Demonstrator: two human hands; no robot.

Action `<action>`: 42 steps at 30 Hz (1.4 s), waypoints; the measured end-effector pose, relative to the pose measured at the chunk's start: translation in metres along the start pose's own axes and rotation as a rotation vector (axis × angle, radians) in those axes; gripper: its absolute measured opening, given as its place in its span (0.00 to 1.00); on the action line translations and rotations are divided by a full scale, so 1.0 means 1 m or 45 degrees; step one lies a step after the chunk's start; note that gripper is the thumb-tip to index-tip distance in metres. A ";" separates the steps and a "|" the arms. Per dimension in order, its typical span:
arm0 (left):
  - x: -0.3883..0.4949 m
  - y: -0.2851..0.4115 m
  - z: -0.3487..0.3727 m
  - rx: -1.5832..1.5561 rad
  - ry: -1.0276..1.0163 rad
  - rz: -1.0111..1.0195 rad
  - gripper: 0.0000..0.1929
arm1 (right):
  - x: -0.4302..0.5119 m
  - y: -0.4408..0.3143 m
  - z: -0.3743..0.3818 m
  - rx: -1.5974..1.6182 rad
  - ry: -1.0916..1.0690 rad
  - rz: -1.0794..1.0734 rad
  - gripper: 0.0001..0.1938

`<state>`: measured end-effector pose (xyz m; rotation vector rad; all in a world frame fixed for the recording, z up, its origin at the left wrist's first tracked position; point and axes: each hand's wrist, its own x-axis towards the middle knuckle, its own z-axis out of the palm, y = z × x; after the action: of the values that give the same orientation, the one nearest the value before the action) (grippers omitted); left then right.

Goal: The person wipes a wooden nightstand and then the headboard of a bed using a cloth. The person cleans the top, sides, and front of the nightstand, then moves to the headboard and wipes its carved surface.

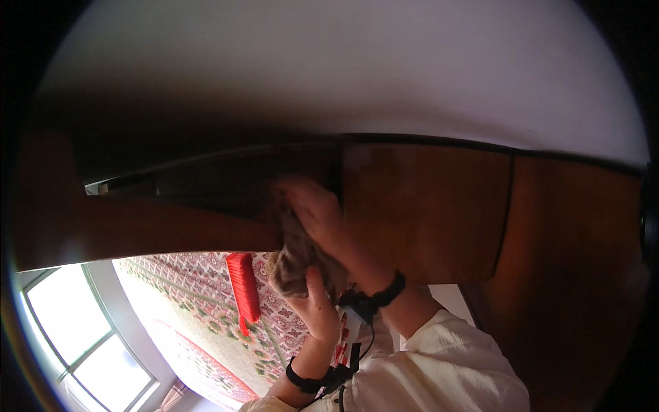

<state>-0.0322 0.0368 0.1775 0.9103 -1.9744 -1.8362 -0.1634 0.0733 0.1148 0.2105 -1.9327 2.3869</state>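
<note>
A crumpled grey-brown cloth (293,262) stretches between my two hands. My left hand (315,309) grips its lower, bunched end, with the thumb on top. Above it, my right hand (316,213) is blurred by motion and curls over the cloth's upper end. The right fingertips are at a dark recess (221,188) in a piece of brown wooden furniture, where they are hard to make out. Just left of the cloth runs a wooden edge (195,232) of that furniture.
A brown wooden panel (422,211) stands right of my right hand. Pale wall (350,67) fills the top. Below left, a bed with a patterned cover (195,304) bears a red ribbed object (244,288) with a loop. A bright window (77,319) is beyond.
</note>
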 end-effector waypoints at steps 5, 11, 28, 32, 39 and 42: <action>0.004 -0.034 0.007 0.054 -0.156 -0.222 0.32 | -0.009 0.086 -0.016 -0.120 0.123 0.379 0.20; 0.036 -0.102 0.020 0.026 -0.155 -0.230 0.19 | -0.025 0.149 -0.034 -0.236 -0.011 0.643 0.21; 0.039 -0.083 -0.005 0.345 -0.193 -0.094 0.24 | -0.039 0.085 -0.011 0.902 0.104 0.821 0.24; 0.042 -0.113 0.010 0.193 -0.098 -0.132 0.27 | -0.040 0.113 -0.016 0.248 0.010 0.670 0.24; 0.069 -0.129 0.000 0.138 -0.222 -0.412 0.26 | -0.034 0.147 -0.035 -0.097 -0.280 0.320 0.17; 0.080 -0.143 0.016 0.068 -0.249 -0.554 0.28 | -0.033 0.172 -0.048 -0.060 -0.332 0.245 0.16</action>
<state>-0.0670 0.0012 0.0203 1.3060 -2.0695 -2.1839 -0.1570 0.0848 -0.0665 0.3666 -2.2118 2.5403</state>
